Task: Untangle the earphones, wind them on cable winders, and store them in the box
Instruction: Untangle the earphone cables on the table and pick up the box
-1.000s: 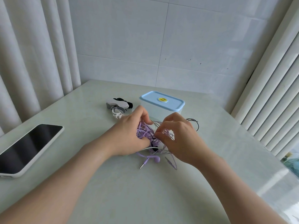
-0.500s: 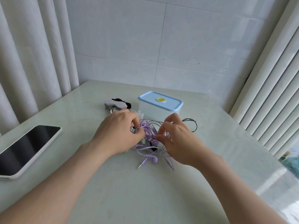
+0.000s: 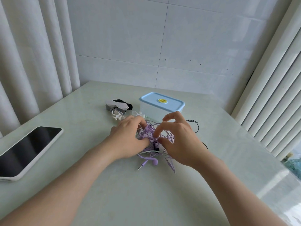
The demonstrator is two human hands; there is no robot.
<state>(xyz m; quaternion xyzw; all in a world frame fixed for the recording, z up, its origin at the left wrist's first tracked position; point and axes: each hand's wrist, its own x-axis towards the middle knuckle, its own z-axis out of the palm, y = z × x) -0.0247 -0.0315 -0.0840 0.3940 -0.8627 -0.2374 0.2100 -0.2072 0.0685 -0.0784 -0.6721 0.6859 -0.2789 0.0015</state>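
Both hands in the earphone tangle (image 3: 153, 141) mid-worktop, near side of the lidded box (image 3: 161, 106): left hand (image 3: 128, 139) grip closed on purple cord, right hand (image 3: 180, 141) grip half-open, pinch unclear; blind tugging likely tightens knots or drags winders (image 3: 117, 108).

yellow sticker (image 3: 162, 100) on box lid (image 3: 161, 101), print unreadable
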